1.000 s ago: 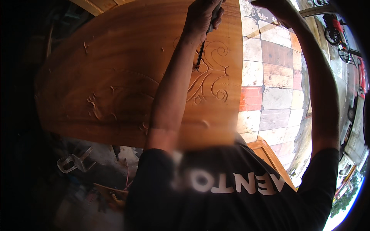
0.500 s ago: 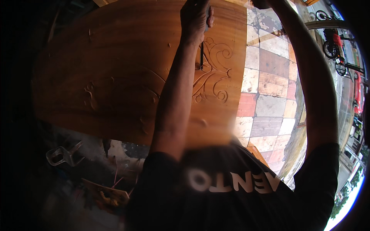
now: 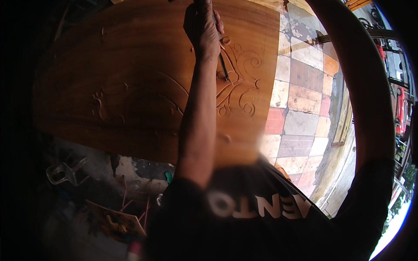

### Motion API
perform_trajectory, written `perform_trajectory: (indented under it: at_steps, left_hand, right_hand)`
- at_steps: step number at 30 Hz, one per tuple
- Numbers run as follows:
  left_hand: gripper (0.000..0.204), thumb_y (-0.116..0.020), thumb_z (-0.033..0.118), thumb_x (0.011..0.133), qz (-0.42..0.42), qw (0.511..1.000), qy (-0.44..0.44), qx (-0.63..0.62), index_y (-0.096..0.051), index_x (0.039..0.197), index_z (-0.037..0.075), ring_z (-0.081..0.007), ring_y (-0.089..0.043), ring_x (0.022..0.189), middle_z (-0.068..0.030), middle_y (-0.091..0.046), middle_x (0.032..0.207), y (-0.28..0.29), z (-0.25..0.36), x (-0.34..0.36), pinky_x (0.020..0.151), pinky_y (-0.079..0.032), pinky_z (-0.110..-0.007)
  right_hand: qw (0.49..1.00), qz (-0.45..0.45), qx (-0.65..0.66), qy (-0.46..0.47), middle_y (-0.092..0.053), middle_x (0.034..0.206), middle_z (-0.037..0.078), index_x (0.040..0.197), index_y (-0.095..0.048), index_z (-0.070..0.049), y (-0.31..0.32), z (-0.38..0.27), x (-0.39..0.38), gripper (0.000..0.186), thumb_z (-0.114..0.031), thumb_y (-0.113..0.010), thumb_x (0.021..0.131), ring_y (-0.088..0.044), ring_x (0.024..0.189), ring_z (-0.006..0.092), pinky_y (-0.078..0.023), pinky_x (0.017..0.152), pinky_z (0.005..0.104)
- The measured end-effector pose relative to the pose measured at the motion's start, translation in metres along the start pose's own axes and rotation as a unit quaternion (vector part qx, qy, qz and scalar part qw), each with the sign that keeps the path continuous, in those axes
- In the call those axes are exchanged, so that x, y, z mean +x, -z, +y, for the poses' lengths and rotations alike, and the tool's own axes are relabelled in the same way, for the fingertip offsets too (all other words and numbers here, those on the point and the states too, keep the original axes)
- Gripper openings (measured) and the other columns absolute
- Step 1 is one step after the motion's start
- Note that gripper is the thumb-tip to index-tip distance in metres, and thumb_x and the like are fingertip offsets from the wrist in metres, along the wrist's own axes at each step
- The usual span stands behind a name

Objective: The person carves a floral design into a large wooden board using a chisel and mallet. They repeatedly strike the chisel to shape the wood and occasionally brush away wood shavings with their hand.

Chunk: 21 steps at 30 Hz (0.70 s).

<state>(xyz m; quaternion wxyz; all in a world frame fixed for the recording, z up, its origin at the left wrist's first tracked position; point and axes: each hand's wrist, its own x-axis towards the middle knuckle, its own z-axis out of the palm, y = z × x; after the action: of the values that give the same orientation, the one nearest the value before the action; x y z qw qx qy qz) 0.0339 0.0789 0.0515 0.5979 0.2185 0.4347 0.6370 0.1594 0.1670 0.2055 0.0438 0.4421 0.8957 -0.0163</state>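
My left hand (image 3: 202,32) is closed around the upper part of a wood-carving chisel (image 3: 224,64). The chisel's thin dark blade slants down to the wood, and its tip sits among carved scrolls (image 3: 237,80). Beneath it lies a large brown wooden panel (image 3: 143,56) with curling leaf and vine lines cut into it. A small curl of wood (image 3: 226,40) is beside my left fingers. My right forearm (image 3: 370,87) rises along the right side and leaves the picture at the top, so my right hand is out of view.
Worn patchwork floor tiles (image 3: 302,122) lie right of the panel. Beyond them are parked motorcycles and a red vehicle (image 3: 400,111). A pale stool-like frame (image 3: 67,171) stands at lower left, near a leaning board (image 3: 115,219). A small green object (image 3: 169,177) lies below the panel.
My left hand has shifted left, and the chisel now leans more, its tip still in about the same carved spot. My right hand has passed out of the top of the picture.
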Motion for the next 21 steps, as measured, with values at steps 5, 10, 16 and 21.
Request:
perform_trajectory:
  at_steps: [5,10,16,21]
  left_hand:
    - [0.041,-0.067,0.05,0.1,0.001,0.999,-0.045,-0.01,-0.049,0.083,0.017,-0.0051,-0.037,0.042,0.006,-0.042,0.059,0.018,-0.013,0.009,0.037,-0.029,-0.023]
    - [0.033,-0.068,0.044,0.101,0.034,0.995,-0.099,0.003,-0.056,0.091,0.015,-0.0053,-0.041,0.044,0.0053,-0.046,0.063,0.015,-0.008,-0.004,0.038,-0.031,-0.022]
    - [0.031,-0.07,0.039,0.1,0.054,0.986,-0.151,-0.048,-0.057,0.101,0.011,-0.0068,-0.05,0.049,0.0003,-0.054,0.068,0.038,-0.006,-0.015,0.044,-0.043,-0.023]
    - [0.026,-0.067,0.031,0.102,0.073,0.964,-0.248,-0.064,-0.051,0.107,0.012,-0.0069,-0.049,0.053,0.0008,-0.053,0.071,0.043,-0.003,-0.035,0.044,-0.041,-0.023]
  right_hand:
    - [0.934,0.252,0.225,-0.114,-0.072,0.111,0.019,0.15,-0.043,-0.024,-0.019,-0.038,0.023,0.081,-0.013,-0.077,0.078,-0.07,0.106,0.0361,-0.055,0.087,0.0487]
    - [0.987,-0.024,-0.085,0.131,-0.073,0.115,0.013,0.14,-0.057,-0.024,-0.009,-0.008,0.035,0.068,-0.008,-0.071,0.075,-0.069,0.11,0.0344,-0.055,0.087,0.0502]
    - [0.967,0.149,0.199,-0.05,-0.073,0.114,0.016,0.146,-0.051,-0.024,-0.009,-0.068,0.026,0.071,-0.007,-0.069,0.079,-0.071,0.105,0.0345,-0.058,0.086,0.0462]
    - [0.967,0.073,0.063,0.235,-0.071,0.12,0.017,0.144,-0.053,-0.021,-0.006,-0.058,0.029,0.069,-0.002,-0.064,0.079,-0.068,0.114,0.0361,-0.056,0.093,0.0465]
